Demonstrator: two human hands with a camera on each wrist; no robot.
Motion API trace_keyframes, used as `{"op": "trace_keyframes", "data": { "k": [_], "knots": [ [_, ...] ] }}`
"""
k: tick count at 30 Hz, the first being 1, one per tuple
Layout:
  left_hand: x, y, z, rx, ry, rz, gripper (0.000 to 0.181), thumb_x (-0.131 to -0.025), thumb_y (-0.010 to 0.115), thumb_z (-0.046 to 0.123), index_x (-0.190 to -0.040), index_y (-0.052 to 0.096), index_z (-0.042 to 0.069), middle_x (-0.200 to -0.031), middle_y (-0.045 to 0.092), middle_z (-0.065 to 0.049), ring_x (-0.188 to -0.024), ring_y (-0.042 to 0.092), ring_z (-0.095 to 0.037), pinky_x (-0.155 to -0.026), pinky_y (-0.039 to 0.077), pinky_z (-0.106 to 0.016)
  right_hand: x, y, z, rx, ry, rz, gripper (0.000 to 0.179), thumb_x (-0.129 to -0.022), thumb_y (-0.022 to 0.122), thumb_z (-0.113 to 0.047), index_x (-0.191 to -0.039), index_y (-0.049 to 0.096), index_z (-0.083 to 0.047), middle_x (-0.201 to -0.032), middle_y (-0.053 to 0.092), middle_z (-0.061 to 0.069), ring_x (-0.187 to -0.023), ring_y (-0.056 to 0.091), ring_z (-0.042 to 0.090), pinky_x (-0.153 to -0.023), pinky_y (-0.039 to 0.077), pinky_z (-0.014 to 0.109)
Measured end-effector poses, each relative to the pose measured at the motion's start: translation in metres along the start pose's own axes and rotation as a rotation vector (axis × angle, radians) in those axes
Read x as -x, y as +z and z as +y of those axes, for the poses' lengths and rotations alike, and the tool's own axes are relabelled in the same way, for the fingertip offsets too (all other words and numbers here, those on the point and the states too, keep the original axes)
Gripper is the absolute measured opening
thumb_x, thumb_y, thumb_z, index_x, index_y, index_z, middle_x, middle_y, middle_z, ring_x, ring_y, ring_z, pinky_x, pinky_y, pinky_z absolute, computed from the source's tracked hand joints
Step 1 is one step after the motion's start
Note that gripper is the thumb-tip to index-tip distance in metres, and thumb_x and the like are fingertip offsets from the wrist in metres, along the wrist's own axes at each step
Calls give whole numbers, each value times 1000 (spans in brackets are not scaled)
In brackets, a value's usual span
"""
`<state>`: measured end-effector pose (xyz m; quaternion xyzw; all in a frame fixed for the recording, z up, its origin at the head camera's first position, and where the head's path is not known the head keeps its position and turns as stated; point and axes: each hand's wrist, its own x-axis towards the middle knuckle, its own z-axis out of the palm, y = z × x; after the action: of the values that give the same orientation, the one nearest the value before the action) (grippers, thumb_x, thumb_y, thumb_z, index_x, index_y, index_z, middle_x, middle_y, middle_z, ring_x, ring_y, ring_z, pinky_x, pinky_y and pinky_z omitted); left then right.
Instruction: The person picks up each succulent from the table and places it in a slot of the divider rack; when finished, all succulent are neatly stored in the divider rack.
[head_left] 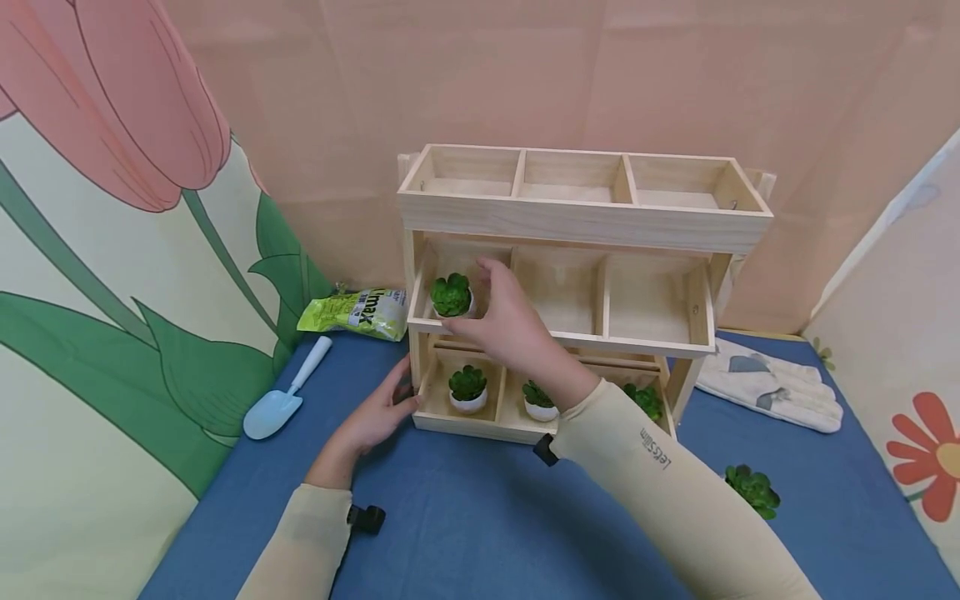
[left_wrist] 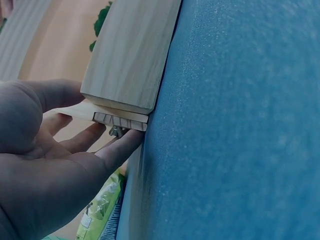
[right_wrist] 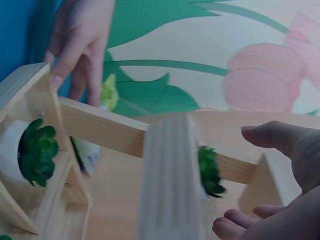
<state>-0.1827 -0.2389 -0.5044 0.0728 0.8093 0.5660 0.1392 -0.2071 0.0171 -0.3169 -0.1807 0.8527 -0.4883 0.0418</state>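
A three-tier wooden planter shelf (head_left: 585, 221) stands against the backdrop. In its middle tier's left compartment sits a succulent in a white pot (head_left: 452, 295). My right hand (head_left: 513, 321) is beside that pot, thumb and fingers spread apart with nothing between them; the right wrist view shows the same gap. My left hand (head_left: 378, 412) rests at the bottom tier's left end, thumb at the front corner and fingers extended along the side. The bottom tier holds potted succulents at left (head_left: 468, 385), centre (head_left: 538, 398) and right (head_left: 643, 402), the last two partly hidden by the right arm.
A light blue trowel (head_left: 277, 408) and a green-and-white packet (head_left: 360, 312) lie left of the shelf. Patterned gloves (head_left: 772, 383) lie at right. Another succulent (head_left: 752, 490) is on the blue cloth (head_left: 465, 517), partly behind the right sleeve.
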Motion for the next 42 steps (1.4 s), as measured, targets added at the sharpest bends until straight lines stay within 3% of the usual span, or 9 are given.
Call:
{"op": "trace_keyframes", "data": {
  "k": [8, 17, 19, 24, 27, 32, 36, 39, 42],
  "knots": [
    [0, 0, -1, -6, 0, 6, 81, -112, 51, 10, -174, 3, 30, -180, 9, -18, -164, 19, -50, -129, 26, -69, 37, -36, 1, -102, 0, 42, 97, -93, 85, -27, -168, 24, -12, -170, 40, 12, -158, 42, 31, -130, 37, 47],
    [-2, 0, -3, -11, 10, 2, 82, -112, 51, 10, -174, 2, 30, -179, 11, -19, -163, 21, -52, -128, 28, -70, 85, -66, 25, -155, -7, 90, 91, -95, 84, -29, -166, 28, -18, -163, 46, 5, -152, 51, 29, -124, 44, 53],
    [-2, 0, -4, -11, 11, 3, 82, -112, 52, 10, -174, 2, 30, -179, 11, -19, -164, 21, -51, -128, 28, -69, 96, -69, 30, -155, -13, 106, 87, -96, 83, -27, -165, 30, -19, -162, 47, 4, -151, 52, 28, -123, 46, 50],
    [-3, 0, -3, -11, 17, -2, 82, -112, 51, 10, -174, 2, 30, -179, 11, -19, -163, 22, -52, -127, 29, -70, 121, -74, 47, -113, -58, 171, 81, -97, 81, -21, -163, 34, -13, -158, 52, 7, -146, 57, 28, -112, 51, 19],
    [-3, 0, -3, -8, 14, -6, 82, -112, 51, 11, -174, 1, 29, -179, 11, -19, -163, 23, -52, -127, 30, -69, 136, -78, 59, -83, -67, 217, 80, -98, 81, -19, -162, 35, -13, -157, 54, 8, -139, 62, 20, -104, 47, 6],
    [-2, -1, -5, -1, 0, -6, 82, -111, 52, 11, -174, 1, 29, -180, 10, -18, -163, 23, -51, -127, 30, -69, 160, -85, 78, -23, -79, 310, 76, -96, 80, -11, -160, 39, -15, -153, 57, 8, -126, 60, -6, -102, 46, 3],
    [-3, -1, -4, 0, 3, -8, 82, -112, 52, 11, -174, 2, 29, -179, 11, -19, -163, 24, -51, -127, 31, -69, 178, -87, 97, 52, -61, 369, 74, -96, 80, -8, -159, 40, -12, -149, 57, 8, -124, 55, -16, -102, 45, 2],
    [-3, -1, -4, 4, 5, -13, 82, -112, 52, 11, -174, 2, 29, -180, 11, -19, -163, 23, -52, -127, 31, -69, 190, -87, 112, 109, -10, 410, 75, -96, 80, -9, -159, 39, -10, -149, 57, 10, -124, 55, -13, -100, 43, 0],
    [-3, -1, -3, 3, -4, -11, 82, -112, 51, 11, -174, 1, 29, -180, 9, -19, -163, 22, -52, -127, 29, -70, 196, -87, 127, 151, 76, 443, 78, -97, 81, -15, -160, 37, -8, -151, 56, 14, -129, 61, 7, -96, 40, -4]
  ]
}}
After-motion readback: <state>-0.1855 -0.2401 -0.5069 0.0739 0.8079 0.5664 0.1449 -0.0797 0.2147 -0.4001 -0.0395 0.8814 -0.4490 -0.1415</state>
